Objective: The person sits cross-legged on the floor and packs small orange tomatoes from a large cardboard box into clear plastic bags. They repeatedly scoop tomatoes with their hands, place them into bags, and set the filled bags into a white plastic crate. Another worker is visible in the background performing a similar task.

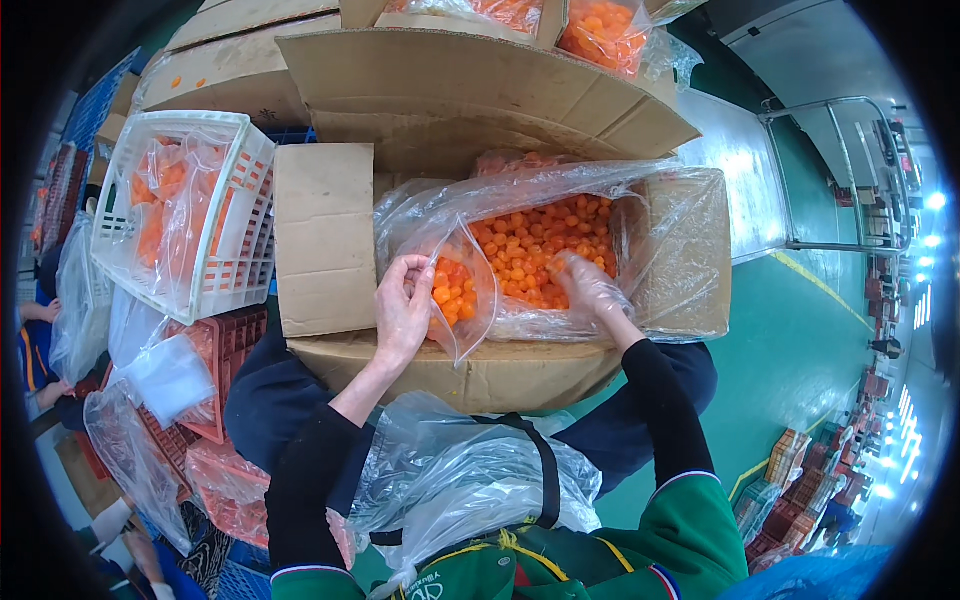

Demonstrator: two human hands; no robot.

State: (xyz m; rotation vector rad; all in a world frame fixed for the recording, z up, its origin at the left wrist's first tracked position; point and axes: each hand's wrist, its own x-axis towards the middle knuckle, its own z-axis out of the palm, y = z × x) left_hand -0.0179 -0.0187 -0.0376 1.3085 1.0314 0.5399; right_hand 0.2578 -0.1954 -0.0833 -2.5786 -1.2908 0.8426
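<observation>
A cardboard box with its flaps up stands in front of me, lined with a clear plastic sheet. Inside lies a heap of small round orange pieces, which look like candied fruit. My left hand pinches the rim of a clear plastic bag between thumb and fingers. Orange pieces partly fill that bag at the box's left. My right hand, in a thin clear glove, reaches into the heap at its right side. Its fingertips are blurred against the orange pieces, so their grip is unclear.
A white plastic crate holding bagged orange pieces stands at the left. Below it are red crates and a stack of clear bags. Another bag of orange pieces sits beyond the box. A metal cart stands at the right.
</observation>
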